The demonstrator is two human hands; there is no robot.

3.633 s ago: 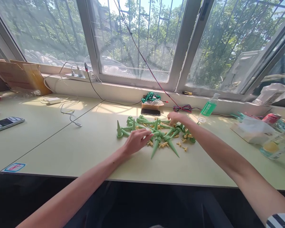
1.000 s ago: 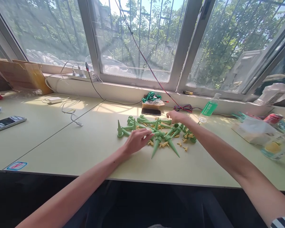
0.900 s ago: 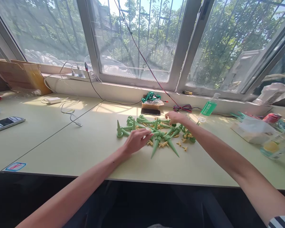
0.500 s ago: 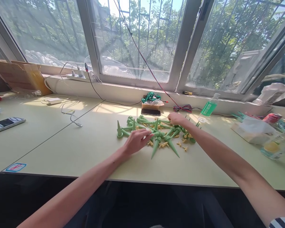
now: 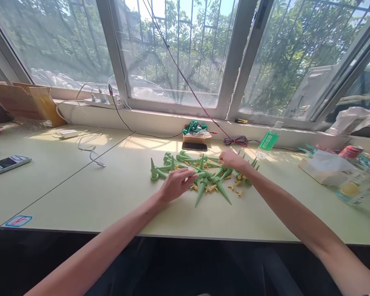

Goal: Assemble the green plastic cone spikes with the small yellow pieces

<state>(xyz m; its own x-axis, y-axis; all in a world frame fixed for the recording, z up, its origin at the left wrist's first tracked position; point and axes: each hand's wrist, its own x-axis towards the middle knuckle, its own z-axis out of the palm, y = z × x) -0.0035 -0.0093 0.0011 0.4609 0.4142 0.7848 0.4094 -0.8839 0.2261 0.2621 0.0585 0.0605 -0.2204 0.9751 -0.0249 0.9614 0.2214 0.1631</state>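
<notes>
A heap of green plastic watering spikes (image 5: 223,191) lies on the table, with small yellow T-shaped valves (image 5: 239,193) scattered among them. At the near left of the heap, my left hand (image 5: 177,183) has its thumb and fingers closed on a green watering spike (image 5: 200,174), partly hidden by the fingers. My right hand (image 5: 232,160) reaches over the far right side of the heap. Its fingers are bent and closed, pointing down among the spikes, and whatever is between them is hidden. One spike (image 5: 153,170) stands upright at the heap's left end.
Behind the heap are a black phone (image 5: 194,146) and a small box of green cord (image 5: 196,130). A bottle with a green label (image 5: 269,140) and a coiled red-black cable (image 5: 236,141) stand at back right. A tissue box (image 5: 322,170) sits farther right.
My right hand has shifted slightly toward me and stays over the heap, its fingers lower among the spikes. My left hand has hardly moved. The whole view has drifted a little.
</notes>
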